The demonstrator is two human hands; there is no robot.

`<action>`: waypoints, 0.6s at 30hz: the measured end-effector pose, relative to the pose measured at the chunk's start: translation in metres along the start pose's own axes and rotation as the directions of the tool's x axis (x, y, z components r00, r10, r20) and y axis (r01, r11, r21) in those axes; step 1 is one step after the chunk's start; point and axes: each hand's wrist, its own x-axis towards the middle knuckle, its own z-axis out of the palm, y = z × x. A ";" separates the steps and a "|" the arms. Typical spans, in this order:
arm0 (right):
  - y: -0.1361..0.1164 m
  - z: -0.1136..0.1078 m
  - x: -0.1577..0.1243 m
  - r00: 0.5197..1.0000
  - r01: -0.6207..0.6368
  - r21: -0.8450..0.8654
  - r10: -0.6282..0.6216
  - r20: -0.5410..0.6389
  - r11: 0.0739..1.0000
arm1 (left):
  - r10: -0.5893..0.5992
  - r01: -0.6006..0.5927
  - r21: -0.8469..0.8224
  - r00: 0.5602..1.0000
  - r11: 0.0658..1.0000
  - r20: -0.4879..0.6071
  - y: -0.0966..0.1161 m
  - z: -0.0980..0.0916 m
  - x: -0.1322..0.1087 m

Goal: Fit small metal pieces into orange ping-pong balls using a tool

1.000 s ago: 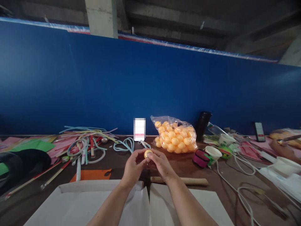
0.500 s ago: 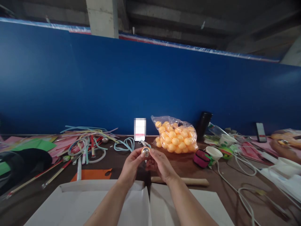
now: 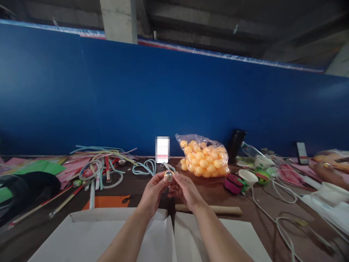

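Between my two hands, at the middle of the view, is a small shiny silver ball [image 3: 169,177] with an orange part showing at its upper edge. My left hand [image 3: 153,193] grips it from the left with thumb and fingers. From the right, my right hand [image 3: 188,191] pinches it, its lower fingers curled beneath. A wooden stick [image 3: 223,210] lies on the brown table behind my right wrist. Below my forearms are white boards or box flaps [image 3: 109,233]. A clear bag of orange balls [image 3: 203,160] stands just beyond my right hand.
Coloured tubes [image 3: 100,167], an orange sheet [image 3: 109,202] and a black object [image 3: 35,189] lie left. A lit phone [image 3: 162,150] leans on the blue partition [image 3: 163,91]. Right are a black bottle [image 3: 236,145], paper cup [image 3: 248,179], purple pouch [image 3: 233,183], white cables [image 3: 283,233] and another person's hand [image 3: 327,173].
My hands and the silver ball have barely moved. At the far right, the other person's hand has shifted slightly.
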 end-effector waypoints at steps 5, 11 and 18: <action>0.000 0.000 0.000 1.000 -0.006 -0.031 0.005 -0.025 1.000 | -0.005 0.005 0.007 1.000 1.000 0.013 -0.003 -0.003 0.001; 0.001 0.001 0.001 0.999 -0.009 -0.027 0.007 -0.054 1.000 | 0.017 -0.017 0.025 1.000 1.000 -0.011 -0.004 -0.002 0.001; 0.000 0.001 0.001 0.999 0.003 -0.120 -0.008 -0.038 0.993 | 0.019 -0.018 0.026 1.000 0.999 -0.010 -0.005 -0.002 0.001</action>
